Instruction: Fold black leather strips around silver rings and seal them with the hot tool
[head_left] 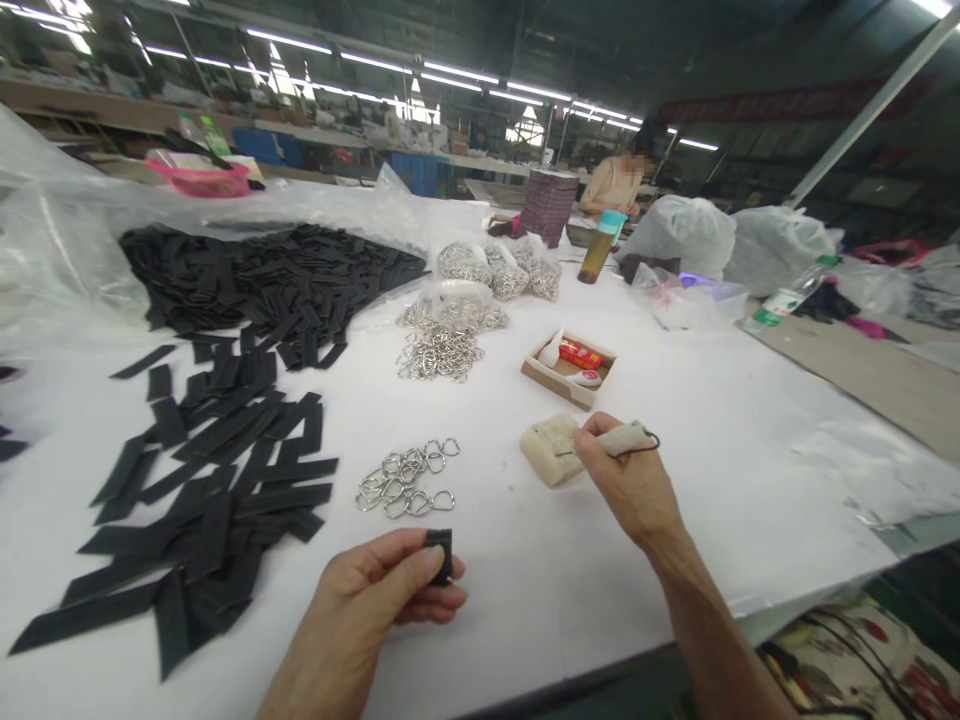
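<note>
Well, black strip (444,547) pinched between thumb and fingers of left hand (371,592), tool (624,438) clasped in right hand (628,492).

There on the table (517,580), strips (214,530) lie left, rings (405,468) right of them, a block (547,450) farther right, a box (556,384) behind it.
</note>
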